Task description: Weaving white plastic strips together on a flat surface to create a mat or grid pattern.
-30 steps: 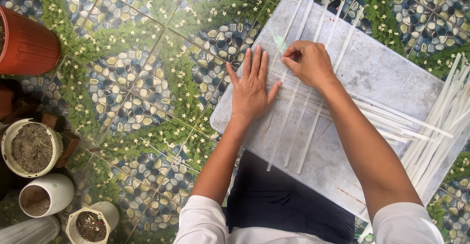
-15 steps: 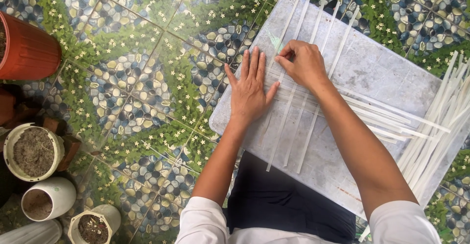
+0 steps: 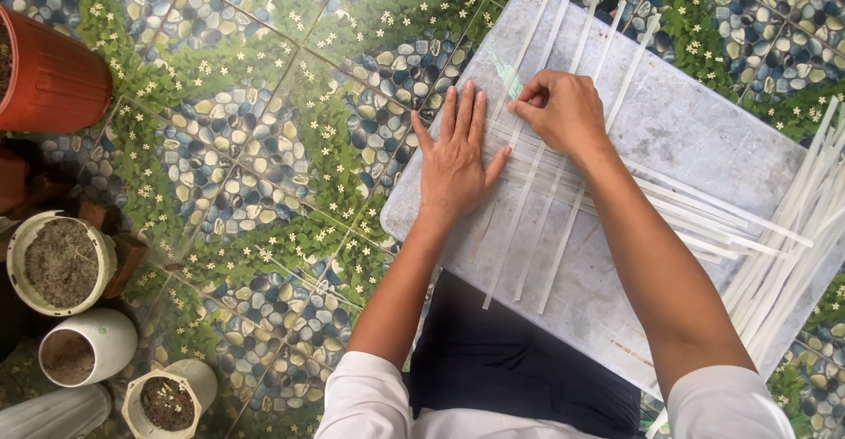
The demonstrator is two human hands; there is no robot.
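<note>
Barely shifted, right hand [image 3: 563,109] apparently pinches strips [image 3: 528,228]; left hand [image 3: 455,162] flat on board [image 3: 687,131].

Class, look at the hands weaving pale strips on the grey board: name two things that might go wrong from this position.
1. The left hand lies flat on only part of the crossed white strips; the far ends lie free, so the weave may slide or skew while the right hand pinches and pulls one strip.
2. The loose strip bundle overhangs the grey board at its right edge; a nudge from the right forearm might push strips onto the tiled floor.
</note>
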